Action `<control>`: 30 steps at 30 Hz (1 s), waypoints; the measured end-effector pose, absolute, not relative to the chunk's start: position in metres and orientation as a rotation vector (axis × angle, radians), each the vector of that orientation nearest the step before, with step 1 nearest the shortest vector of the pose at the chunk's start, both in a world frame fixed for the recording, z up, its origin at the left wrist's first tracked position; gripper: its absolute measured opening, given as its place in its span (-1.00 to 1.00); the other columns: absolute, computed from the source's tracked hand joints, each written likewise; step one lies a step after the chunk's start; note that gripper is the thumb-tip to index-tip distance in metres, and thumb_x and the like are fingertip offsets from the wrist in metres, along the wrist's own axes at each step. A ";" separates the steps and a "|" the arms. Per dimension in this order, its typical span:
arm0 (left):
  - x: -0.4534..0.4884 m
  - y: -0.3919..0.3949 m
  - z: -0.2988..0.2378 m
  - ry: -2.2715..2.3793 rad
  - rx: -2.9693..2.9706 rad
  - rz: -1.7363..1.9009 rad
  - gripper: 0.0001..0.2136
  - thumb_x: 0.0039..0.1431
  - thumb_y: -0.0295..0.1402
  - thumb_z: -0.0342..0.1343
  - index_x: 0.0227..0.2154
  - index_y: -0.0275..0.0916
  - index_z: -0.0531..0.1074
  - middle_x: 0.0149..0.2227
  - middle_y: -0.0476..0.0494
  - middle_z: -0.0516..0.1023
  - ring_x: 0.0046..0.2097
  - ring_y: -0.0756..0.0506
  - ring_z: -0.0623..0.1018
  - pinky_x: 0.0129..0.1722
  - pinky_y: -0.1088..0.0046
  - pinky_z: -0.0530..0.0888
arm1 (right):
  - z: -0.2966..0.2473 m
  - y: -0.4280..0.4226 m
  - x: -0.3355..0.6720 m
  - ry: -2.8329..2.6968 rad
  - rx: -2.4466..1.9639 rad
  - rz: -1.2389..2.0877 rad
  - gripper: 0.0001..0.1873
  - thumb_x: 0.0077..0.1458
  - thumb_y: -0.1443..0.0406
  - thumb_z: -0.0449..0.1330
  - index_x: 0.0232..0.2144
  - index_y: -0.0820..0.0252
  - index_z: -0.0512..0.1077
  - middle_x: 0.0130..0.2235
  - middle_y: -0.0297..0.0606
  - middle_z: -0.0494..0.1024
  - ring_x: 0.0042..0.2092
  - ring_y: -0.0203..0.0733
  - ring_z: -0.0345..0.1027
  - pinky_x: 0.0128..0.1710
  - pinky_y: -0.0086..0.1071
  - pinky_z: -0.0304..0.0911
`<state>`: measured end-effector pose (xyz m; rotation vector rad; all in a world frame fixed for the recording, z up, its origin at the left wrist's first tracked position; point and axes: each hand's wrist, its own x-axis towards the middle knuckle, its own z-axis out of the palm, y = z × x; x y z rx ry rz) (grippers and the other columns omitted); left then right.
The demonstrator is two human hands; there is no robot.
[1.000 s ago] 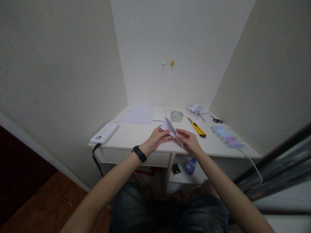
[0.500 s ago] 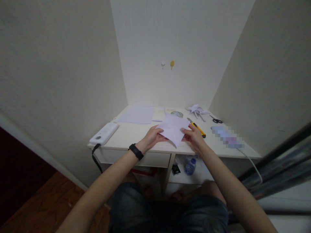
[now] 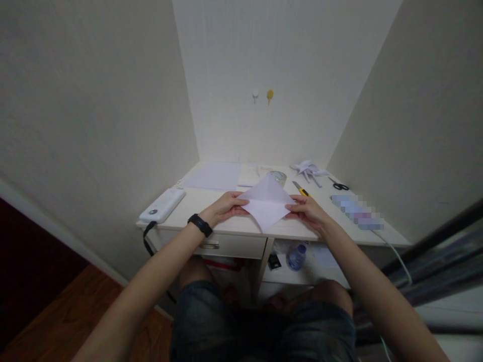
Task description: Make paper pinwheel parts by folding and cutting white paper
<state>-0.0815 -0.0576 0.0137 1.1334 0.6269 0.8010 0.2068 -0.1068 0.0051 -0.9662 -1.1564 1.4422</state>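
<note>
Between my hands a creased, square sheet of white paper (image 3: 266, 201) is held turned like a diamond, above the desk's front part. My left hand (image 3: 229, 205) pinches its left corner, thumb on top and fingers beneath. The opposite corner is gripped by my right hand (image 3: 304, 210) in the same manner. One corner of the sheet points toward me, the other away. Behind the sheet lies a roll of clear tape (image 3: 278, 177), partly covered by it. Close to my right hand is a yellow utility knife (image 3: 300, 188), its lower end hidden by the fingers.
White desk (image 3: 196, 206) against the wall. At its back left lie paper sheets (image 3: 213, 175); a white power bank (image 3: 163, 205) with a black cable sits left. On the right are a folded paper pinwheel (image 3: 308, 170), black scissors (image 3: 339, 185) and a blurred-out device (image 3: 356, 212). A bottle (image 3: 296, 258) stands on the shelf below.
My hands have moved apart to the paper's left and right corners. The sheet is now spread wider and flatter, with its creases showing. My right hand now covers part of the knife.
</note>
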 end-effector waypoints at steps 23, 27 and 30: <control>-0.069 -0.076 0.036 0.752 1.592 0.748 -0.59 -0.18 -0.28 0.47 -0.21 -0.32 0.62 -0.19 -0.23 0.63 -0.29 -0.05 0.57 -0.32 0.40 0.58 | 0.043 -0.109 0.203 -2.042 -1.271 1.136 -0.48 -0.03 -0.03 0.32 -0.19 0.27 0.54 -0.58 -0.41 0.37 -0.55 -0.37 0.09 -0.55 -0.44 -0.06; -0.072 -0.076 0.050 0.769 1.768 0.705 -0.59 -0.06 -0.24 0.40 -0.13 -0.29 0.61 -0.13 -0.24 0.63 -0.24 -0.09 0.57 -0.29 0.40 0.55 | 0.046 -0.104 0.196 -2.139 -1.249 1.176 -0.52 -0.05 -0.07 0.31 -0.45 0.28 0.54 -0.52 -0.32 0.44 -0.50 -0.33 0.18 -0.52 -0.43 -0.02; -0.073 -0.072 0.070 0.820 2.164 0.561 -0.73 0.02 -0.26 0.33 -0.24 -0.31 0.65 -0.25 -0.21 0.67 -0.24 -0.09 0.57 -0.26 0.46 0.47 | 0.047 -0.104 0.195 -2.170 -1.226 1.178 -0.54 -0.01 -0.05 0.28 -0.44 0.28 0.56 -0.52 -0.33 0.43 -0.48 -0.32 0.19 -0.50 -0.43 0.01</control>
